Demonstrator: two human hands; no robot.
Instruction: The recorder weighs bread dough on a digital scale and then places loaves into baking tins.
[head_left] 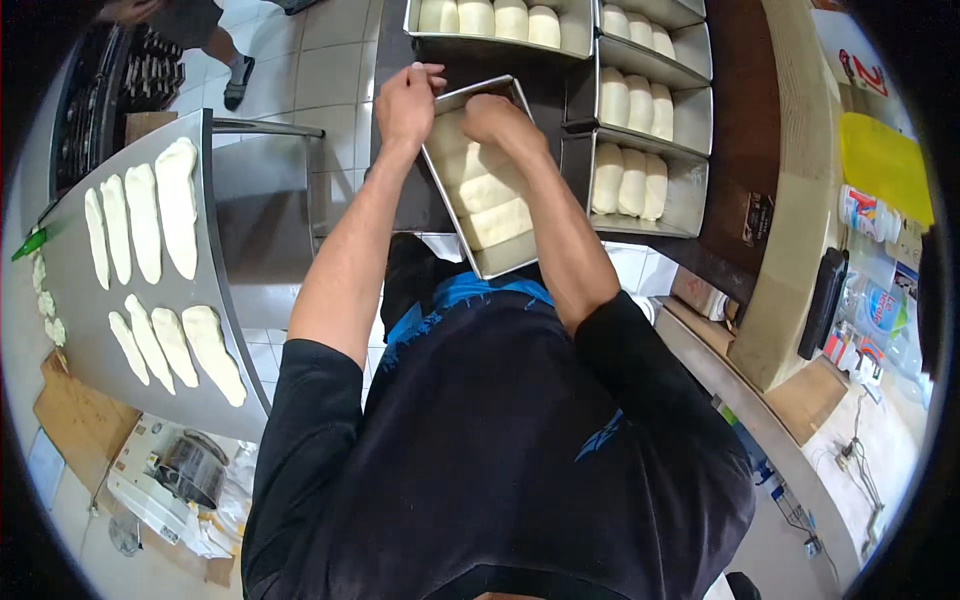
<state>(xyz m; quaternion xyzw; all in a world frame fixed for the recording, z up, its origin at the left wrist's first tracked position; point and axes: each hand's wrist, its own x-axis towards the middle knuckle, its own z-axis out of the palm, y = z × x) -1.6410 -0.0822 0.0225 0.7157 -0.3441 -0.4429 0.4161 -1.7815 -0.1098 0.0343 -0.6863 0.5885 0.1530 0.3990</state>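
Note:
A long metal loaf tin (pixel 460 205) lies slanted in front of me with several pale dough rolls (pixel 500 222) side by side in it. My right hand (pixel 500 122) reaches into its far end, fingers curled down on a dough roll there; the fingertips are hidden. Beside the tin's far left corner is my left hand (pixel 405 105), its fingers loosely bent and a little apart, with nothing seen in them. More tins of dough stand beyond and to the right, such as the tin (pixel 685 185) nearest on the right.
At the left, a metal table (pixel 165 310) bears several flattened dough strips (pixel 145 220). A machine (pixel 165 480) stands at the lower left. Bottles (pixel 870 305) and a yellow sheet (pixel 880 165) lie on the right shelf. Another person's leg (pixel 225 50) shows at the far left.

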